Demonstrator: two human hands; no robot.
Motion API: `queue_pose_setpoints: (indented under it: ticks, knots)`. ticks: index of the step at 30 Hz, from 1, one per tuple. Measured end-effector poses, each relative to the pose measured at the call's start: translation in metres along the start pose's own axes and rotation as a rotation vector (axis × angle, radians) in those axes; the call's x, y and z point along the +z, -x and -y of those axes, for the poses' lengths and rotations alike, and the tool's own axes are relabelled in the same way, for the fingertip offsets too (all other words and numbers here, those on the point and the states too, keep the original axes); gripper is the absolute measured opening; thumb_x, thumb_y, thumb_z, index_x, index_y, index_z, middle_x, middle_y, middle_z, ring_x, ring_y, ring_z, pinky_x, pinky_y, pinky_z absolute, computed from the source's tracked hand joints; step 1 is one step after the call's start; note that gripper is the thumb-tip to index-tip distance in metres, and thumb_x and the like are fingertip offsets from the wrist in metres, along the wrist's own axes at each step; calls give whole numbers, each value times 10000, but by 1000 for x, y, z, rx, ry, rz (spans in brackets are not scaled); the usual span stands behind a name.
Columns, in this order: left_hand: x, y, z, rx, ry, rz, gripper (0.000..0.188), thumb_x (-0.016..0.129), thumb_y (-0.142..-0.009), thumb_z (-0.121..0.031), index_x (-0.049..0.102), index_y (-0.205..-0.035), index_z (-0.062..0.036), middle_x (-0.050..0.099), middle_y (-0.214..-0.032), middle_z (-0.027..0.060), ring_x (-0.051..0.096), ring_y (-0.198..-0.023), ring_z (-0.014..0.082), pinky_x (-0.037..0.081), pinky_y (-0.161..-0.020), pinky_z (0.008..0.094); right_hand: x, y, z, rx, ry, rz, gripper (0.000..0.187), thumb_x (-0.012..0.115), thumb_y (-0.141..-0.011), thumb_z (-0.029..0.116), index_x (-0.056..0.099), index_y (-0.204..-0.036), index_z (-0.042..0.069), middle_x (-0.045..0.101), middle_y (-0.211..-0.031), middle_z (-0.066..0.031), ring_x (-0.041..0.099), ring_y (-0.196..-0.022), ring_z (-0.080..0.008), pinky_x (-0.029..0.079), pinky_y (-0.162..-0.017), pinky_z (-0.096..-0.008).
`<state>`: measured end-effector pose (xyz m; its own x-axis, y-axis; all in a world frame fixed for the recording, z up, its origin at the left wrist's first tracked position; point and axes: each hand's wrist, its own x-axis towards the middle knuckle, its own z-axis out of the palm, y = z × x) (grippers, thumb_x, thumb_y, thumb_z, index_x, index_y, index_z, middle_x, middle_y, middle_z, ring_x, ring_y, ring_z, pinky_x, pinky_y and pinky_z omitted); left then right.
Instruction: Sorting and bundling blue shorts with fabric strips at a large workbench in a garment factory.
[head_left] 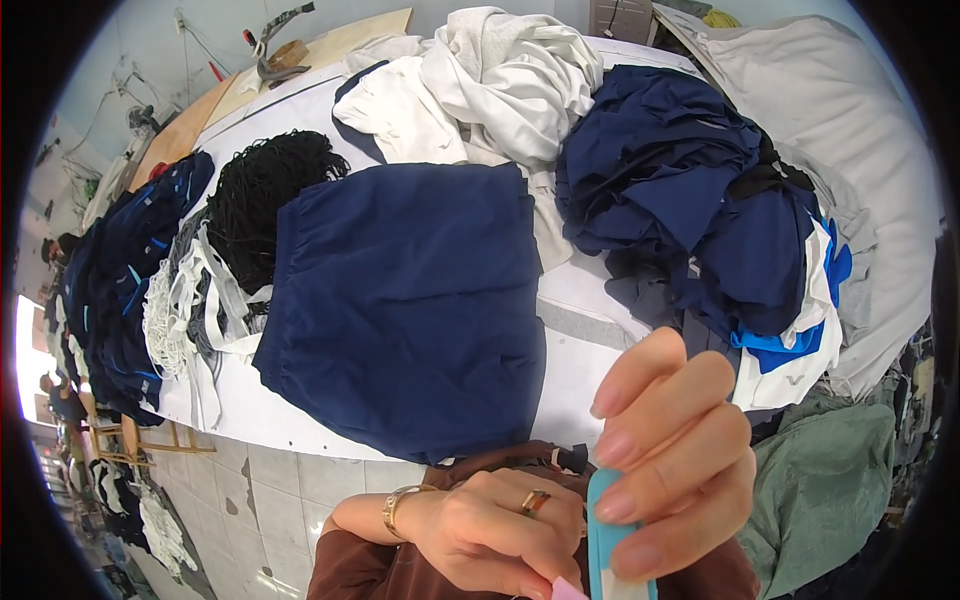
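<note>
My right hand (pixel 680 460) is raised close in front of me at the lower right. Its fingers curl round a light-blue, narrow object with a rounded end (pixel 606 535); the lower part runs out of the picture, so its kind does not show. Beside it, lower down, my left hand (pixel 490 530) wears a ring and a gold bracelet. Thumb and fingers there pinch something small and pink (pixel 568 590), mostly cut off by the lower edge. Beyond both hands, navy shorts (pixel 410 300) with a gathered waistband lie flat on the white table (pixel 585 385), touched by neither hand.
White cloth (pixel 510 80) is heaped at the back, with a navy garment pile (pixel 670 170) to its right. Black cords (pixel 265 190) and white straps (pixel 205 290) lie left of the shorts. More dark garments (pixel 125 280) sit farther left. A green cloth (pixel 825 490) hangs at right.
</note>
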<state>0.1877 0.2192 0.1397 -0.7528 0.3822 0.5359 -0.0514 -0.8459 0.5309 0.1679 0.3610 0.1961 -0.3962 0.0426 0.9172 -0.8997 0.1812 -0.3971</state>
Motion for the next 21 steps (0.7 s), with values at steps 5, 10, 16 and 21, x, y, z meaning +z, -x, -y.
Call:
queue_pose_setpoints:
  ticks: [5, 10, 16, 21]
  knots:
    - [-9, -65, -23, -322, -70, 622, 179, 630, -819, -167, 616, -725, -15, 578, -678, 109, 531, -544, 238, 399, -510, 321, 3, 2, 8, 58, 19, -107, 71, 612, -817, 285, 603, -863, 232, 544, -834, 59, 488, -841, -124, 388, -701, -286]
    - [-13, -57, -23, -324, -52, 598, 167, 634, -815, -165, 627, -744, -13, 592, -699, 107, 553, -574, 238, 423, -538, 316, 8, 4, 9, 80, 25, -108, 76, 611, -817, 296, 598, -850, 230, 538, -819, 64, 491, -834, -115, 385, -700, -279]
    - [-14, -51, -21, -325, -89, 611, 148, 635, -810, -170, 635, -753, -33, 618, -747, 114, 587, -637, 242, 444, -589, 321, 2, 7, 8, 67, 9, -78, 62, 605, -825, 263, 598, -853, 207, 541, -840, 41, 495, -838, -136, 396, -703, -290]
    - [-12, -53, -17, -449, -24, 649, 135, 644, -794, -156, 640, -835, -27, 634, -812, 113, 605, -691, 245, 455, -649, 298, -10, -10, -16, -378, -44, -61, 211, 628, -816, 283, 623, -893, 87, 538, -812, -50, 508, -743, -189, 437, -639, -292]
